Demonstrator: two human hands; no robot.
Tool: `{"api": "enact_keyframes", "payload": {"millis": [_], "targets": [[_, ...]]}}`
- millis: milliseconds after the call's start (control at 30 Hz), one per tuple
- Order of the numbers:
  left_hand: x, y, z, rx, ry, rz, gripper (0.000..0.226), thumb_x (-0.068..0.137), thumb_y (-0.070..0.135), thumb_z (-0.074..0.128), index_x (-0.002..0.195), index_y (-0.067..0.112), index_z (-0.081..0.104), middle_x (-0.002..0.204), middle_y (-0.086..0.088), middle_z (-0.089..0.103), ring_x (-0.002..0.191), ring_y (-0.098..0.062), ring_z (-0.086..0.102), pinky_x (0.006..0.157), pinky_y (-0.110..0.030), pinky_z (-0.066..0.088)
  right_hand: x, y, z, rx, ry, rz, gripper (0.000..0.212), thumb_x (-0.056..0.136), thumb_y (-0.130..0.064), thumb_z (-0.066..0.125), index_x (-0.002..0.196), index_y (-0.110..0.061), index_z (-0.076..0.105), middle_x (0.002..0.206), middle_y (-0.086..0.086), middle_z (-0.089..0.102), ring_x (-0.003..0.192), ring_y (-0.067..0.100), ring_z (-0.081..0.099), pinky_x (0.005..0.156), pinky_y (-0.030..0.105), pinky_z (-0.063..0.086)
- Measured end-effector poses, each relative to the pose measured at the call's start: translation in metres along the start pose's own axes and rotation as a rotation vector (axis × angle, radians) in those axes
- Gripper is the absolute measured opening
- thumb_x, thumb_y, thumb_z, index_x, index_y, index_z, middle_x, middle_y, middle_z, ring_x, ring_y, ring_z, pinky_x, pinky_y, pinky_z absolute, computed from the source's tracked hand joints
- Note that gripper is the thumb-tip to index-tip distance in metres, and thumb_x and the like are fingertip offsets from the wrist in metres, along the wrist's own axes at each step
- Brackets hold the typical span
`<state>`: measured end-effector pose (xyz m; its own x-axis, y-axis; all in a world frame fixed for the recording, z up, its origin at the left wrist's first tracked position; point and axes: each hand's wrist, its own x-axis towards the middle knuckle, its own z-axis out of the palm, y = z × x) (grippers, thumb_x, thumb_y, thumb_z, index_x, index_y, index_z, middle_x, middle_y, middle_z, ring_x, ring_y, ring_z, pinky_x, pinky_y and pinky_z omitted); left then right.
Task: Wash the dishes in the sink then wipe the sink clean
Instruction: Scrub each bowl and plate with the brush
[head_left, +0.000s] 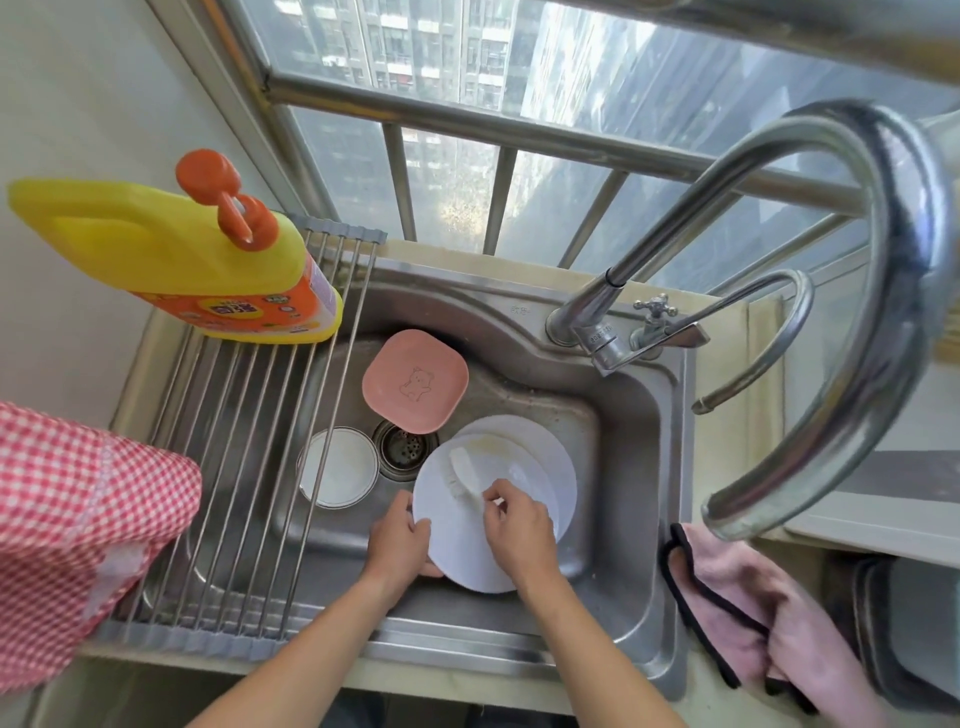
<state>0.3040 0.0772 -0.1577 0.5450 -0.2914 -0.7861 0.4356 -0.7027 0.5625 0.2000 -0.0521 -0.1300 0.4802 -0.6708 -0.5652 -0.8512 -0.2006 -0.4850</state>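
Dishes all sit in the sink (639, 415); left hand (397, 540) grips a white plate (467, 530), right hand (519, 525) pinches a sponge (465, 475). Wiping remains.

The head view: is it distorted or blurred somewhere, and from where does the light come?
Head view: wide-angle distortion bends the window bars and swells the big faucet at the right; the faucet's near end and the checked cloth at the left edge look soft; daylight enters through the window, with glare on the glass; the hands and the white plate are sharp.
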Motion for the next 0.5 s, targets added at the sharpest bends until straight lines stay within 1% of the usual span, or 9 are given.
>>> {"api": "enact_keyframes", "payload": {"millis": [67, 167, 233, 300, 333, 400, 433, 500], "targets": [[0.0, 0.0, 0.0, 0.017, 0.002, 0.012, 0.018, 0.091, 0.001, 0.051, 0.096, 0.018, 0.056, 0.093, -0.021, 0.062, 0.08, -0.032, 0.072, 0.051, -0.048, 0.061, 0.012, 0.005, -0.002, -0.146, 0.096, 0.032, 0.015, 0.096, -0.016, 0.044, 0.099, -0.021, 0.058, 0.086, 0.009, 0.069, 0.086, 0.038, 0.064, 0.068, 0.04, 0.047], [-0.001, 0.0, -0.001, 0.018, 0.005, 0.03, 0.018, 0.091, 0.0, 0.051, 0.1, 0.015, 0.055, 0.093, -0.014, 0.059, 0.086, -0.031, 0.068, 0.05, -0.05, 0.06, 0.014, 0.012, -0.004, -0.328, 0.16, 0.129, 0.026, 0.095, -0.005, 0.039, 0.111, -0.02, 0.053, 0.093, 0.009, 0.067, 0.087, 0.037, 0.067, 0.065, 0.037, 0.043], [-0.001, 0.0, -0.001, 0.028, 0.002, 0.029, 0.018, 0.092, 0.0, 0.051, 0.102, 0.013, 0.055, 0.092, -0.011, 0.057, 0.086, -0.031, 0.067, 0.05, -0.051, 0.06, 0.008, 0.012, 0.001, -0.295, 0.175, 0.182, 0.029, 0.094, -0.004, 0.039, 0.114, -0.019, 0.054, 0.095, 0.01, 0.067, 0.089, 0.037, 0.066, 0.066, 0.038, 0.043], [-0.001, 0.0, -0.001, 0.026, -0.001, 0.024, 0.017, 0.092, -0.001, 0.052, 0.102, 0.012, 0.055, 0.091, -0.013, 0.056, 0.086, -0.032, 0.067, 0.051, -0.051, 0.06, 0.003, 0.003, 0.009, -0.14, 0.18, 0.181, 0.022, 0.096, -0.008, 0.041, 0.107, -0.018, 0.057, 0.093, 0.012, 0.068, 0.09, 0.038, 0.064, 0.069, 0.039, 0.046], [-0.002, 0.0, -0.001, 0.018, -0.002, 0.022, 0.016, 0.092, -0.001, 0.052, 0.1, 0.013, 0.055, 0.092, -0.015, 0.055, 0.086, -0.033, 0.067, 0.051, -0.05, 0.06, 0.001, -0.005, 0.013, -0.049, 0.164, 0.157, 0.019, 0.097, -0.011, 0.042, 0.102, -0.018, 0.059, 0.091, 0.011, 0.068, 0.089, 0.038, 0.063, 0.07, 0.039, 0.048], [-0.002, 0.001, -0.002, -0.006, 0.0, 0.007, 0.017, 0.092, -0.001, 0.052, 0.096, 0.015, 0.055, 0.097, -0.02, 0.057, 0.088, -0.036, 0.068, 0.052, -0.049, 0.061, -0.006, -0.019, 0.017, 0.091, 0.079, 0.107, 0.016, 0.096, -0.016, 0.046, 0.096, -0.02, 0.062, 0.086, 0.009, 0.068, 0.085, 0.034, 0.061, 0.07, 0.038, 0.049], [-0.002, 0.002, -0.002, -0.02, 0.001, -0.003, 0.018, 0.092, -0.001, 0.052, 0.096, 0.016, 0.055, 0.099, -0.021, 0.059, 0.089, -0.035, 0.068, 0.052, -0.048, 0.061, -0.009, -0.022, 0.017, 0.106, 0.025, 0.085, 0.016, 0.095, -0.017, 0.047, 0.094, -0.021, 0.063, 0.085, 0.009, 0.069, 0.084, 0.034, 0.061, 0.07, 0.037, 0.048], [-0.002, 0.002, -0.003, -0.039, -0.008, -0.019, 0.018, 0.093, -0.001, 0.051, 0.098, 0.016, 0.056, 0.103, -0.022, 0.06, 0.091, -0.035, 0.069, 0.053, -0.047, 0.061, -0.018, -0.019, 0.01, 0.059, -0.108, 0.062, 0.014, 0.092, -0.02, 0.05, 0.093, -0.024, 0.063, 0.085, 0.009, 0.069, 0.085, 0.032, 0.062, 0.071, 0.035, 0.049]]}}
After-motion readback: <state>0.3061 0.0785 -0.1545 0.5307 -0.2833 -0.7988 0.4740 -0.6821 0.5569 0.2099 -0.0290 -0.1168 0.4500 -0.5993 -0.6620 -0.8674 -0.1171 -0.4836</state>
